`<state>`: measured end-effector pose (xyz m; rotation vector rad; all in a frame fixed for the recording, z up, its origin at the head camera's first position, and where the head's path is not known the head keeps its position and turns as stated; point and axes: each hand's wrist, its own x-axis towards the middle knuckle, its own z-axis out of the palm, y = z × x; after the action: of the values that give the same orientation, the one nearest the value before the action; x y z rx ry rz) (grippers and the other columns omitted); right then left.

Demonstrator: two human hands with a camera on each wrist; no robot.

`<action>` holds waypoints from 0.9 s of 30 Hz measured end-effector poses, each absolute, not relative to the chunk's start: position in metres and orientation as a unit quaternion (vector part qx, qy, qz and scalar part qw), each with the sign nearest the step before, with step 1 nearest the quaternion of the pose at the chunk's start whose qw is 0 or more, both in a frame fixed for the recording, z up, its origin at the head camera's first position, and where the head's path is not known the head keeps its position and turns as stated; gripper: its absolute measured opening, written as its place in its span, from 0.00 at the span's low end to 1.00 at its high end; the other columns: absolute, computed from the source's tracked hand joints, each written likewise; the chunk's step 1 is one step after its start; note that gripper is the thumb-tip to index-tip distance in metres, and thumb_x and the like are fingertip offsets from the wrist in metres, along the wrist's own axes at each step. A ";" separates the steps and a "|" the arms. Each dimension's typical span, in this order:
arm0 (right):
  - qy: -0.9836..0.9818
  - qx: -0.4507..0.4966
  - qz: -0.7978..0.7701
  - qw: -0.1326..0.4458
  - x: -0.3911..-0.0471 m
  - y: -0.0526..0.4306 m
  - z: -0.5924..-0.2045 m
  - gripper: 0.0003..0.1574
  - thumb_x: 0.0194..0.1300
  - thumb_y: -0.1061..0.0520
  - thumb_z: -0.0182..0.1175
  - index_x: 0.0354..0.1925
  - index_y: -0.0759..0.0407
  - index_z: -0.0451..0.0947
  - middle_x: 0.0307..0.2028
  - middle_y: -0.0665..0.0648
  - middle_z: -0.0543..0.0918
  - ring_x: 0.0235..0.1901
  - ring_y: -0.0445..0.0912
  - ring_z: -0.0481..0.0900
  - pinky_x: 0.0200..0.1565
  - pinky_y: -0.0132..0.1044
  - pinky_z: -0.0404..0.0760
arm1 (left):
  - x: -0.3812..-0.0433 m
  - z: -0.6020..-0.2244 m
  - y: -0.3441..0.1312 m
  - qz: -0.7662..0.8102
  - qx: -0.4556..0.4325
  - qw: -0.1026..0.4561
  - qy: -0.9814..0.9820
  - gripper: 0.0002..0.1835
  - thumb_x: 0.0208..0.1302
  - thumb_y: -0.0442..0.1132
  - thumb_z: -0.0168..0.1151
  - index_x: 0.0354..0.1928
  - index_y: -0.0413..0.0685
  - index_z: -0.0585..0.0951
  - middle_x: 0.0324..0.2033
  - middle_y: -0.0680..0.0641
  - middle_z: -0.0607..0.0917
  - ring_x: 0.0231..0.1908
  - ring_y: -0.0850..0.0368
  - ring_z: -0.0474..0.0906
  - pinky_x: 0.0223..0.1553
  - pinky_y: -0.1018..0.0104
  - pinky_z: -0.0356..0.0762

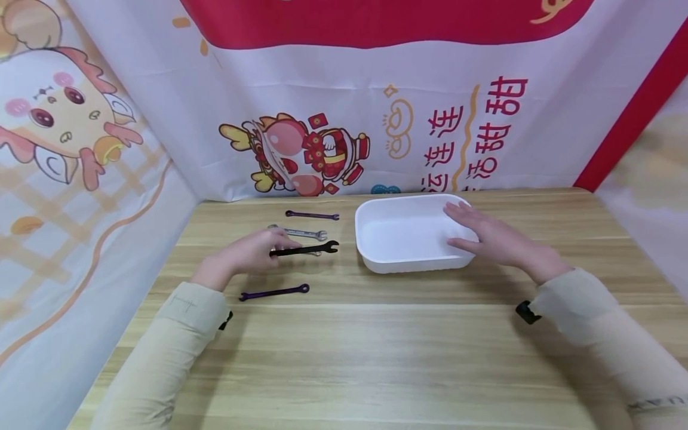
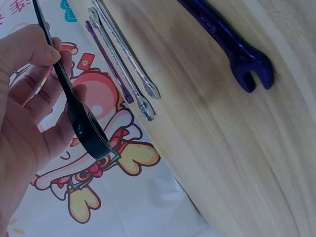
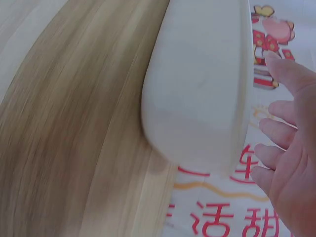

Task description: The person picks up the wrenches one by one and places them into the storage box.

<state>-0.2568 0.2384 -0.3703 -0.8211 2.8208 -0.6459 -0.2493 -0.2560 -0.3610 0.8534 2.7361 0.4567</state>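
My left hand [image 1: 257, 249] pinches a black combination wrench [image 1: 307, 249] between thumb and fingers, raised above the table. Its open-ended jaw points right in the head view; the ring end [image 2: 94, 136] shows in the left wrist view. Below it lie two silver wrenches [image 2: 121, 64], partly covered by hand and tool in the head view. A small purple wrench [image 1: 312, 215] lies behind them, and another purple wrench [image 1: 275, 292] is nearer to me. My right hand [image 1: 491, 236], fingers extended, is at the right rim of a white plastic basin [image 1: 416, 266].
The wooden table [image 1: 376, 358] runs back to a printed cloth [image 1: 344, 77] hanging right behind the basin. A second patterned cloth [image 1: 80, 239] borders the left side. Dark wrist straps [image 1: 528, 312] show below both sleeves.
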 end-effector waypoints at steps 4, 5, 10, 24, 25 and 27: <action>0.938 -0.264 -0.215 0.064 -0.256 0.251 -0.373 0.51 0.72 0.42 0.63 0.80 0.61 0.53 0.79 0.65 0.52 0.78 0.63 0.43 0.72 0.65 0.48 | -0.248 -0.360 -0.253 0.161 0.297 0.110 0.935 0.30 0.56 0.20 0.62 0.63 0.45 0.83 0.55 0.40 0.81 0.53 0.44 0.77 0.54 0.49 0.80; 0.938 -0.264 -0.215 0.062 -0.257 0.253 -0.374 0.51 0.72 0.42 0.63 0.80 0.62 0.53 0.79 0.65 0.52 0.78 0.64 0.43 0.72 0.65 0.48 | -0.248 -0.360 -0.252 0.162 0.302 0.105 0.934 0.30 0.56 0.20 0.62 0.63 0.44 0.83 0.54 0.40 0.81 0.52 0.45 0.77 0.53 0.49 0.80; 0.939 -0.262 -0.214 0.060 -0.259 0.265 -0.381 0.53 0.71 0.40 0.63 0.79 0.65 0.54 0.79 0.68 0.51 0.77 0.65 0.44 0.73 0.64 0.47 | -0.248 -0.355 -0.249 0.169 0.305 0.094 0.933 0.30 0.57 0.20 0.63 0.63 0.44 0.83 0.55 0.38 0.81 0.54 0.44 0.78 0.55 0.47 0.79; 0.940 -0.254 -0.212 0.086 -0.262 0.280 -0.394 0.57 0.72 0.36 0.60 0.81 0.62 0.47 0.80 0.66 0.44 0.77 0.66 0.43 0.72 0.65 0.47 | -0.254 -0.339 -0.234 0.190 0.303 0.086 0.930 0.30 0.57 0.20 0.60 0.63 0.43 0.82 0.51 0.42 0.82 0.41 0.51 0.75 0.40 0.58 0.76; 0.940 -0.255 -0.209 0.088 -0.262 0.281 -0.395 0.58 0.72 0.35 0.60 0.81 0.62 0.46 0.80 0.66 0.43 0.77 0.66 0.42 0.72 0.65 0.47 | -0.255 -0.338 -0.232 0.191 0.305 0.085 0.929 0.30 0.57 0.20 0.61 0.63 0.43 0.82 0.51 0.41 0.82 0.41 0.51 0.74 0.40 0.58 0.76; 0.940 -0.254 -0.207 0.093 -0.263 0.282 -0.396 0.59 0.71 0.34 0.60 0.82 0.61 0.44 0.80 0.65 0.41 0.77 0.66 0.42 0.72 0.66 0.47 | -0.256 -0.336 -0.229 0.191 0.307 0.081 0.929 0.30 0.57 0.20 0.61 0.63 0.43 0.82 0.52 0.41 0.82 0.41 0.50 0.74 0.40 0.58 0.76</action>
<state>-0.2628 0.2816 -0.3957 -0.7542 2.7899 -0.6150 -0.2564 -0.2289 -0.3363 0.9192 2.7766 0.5712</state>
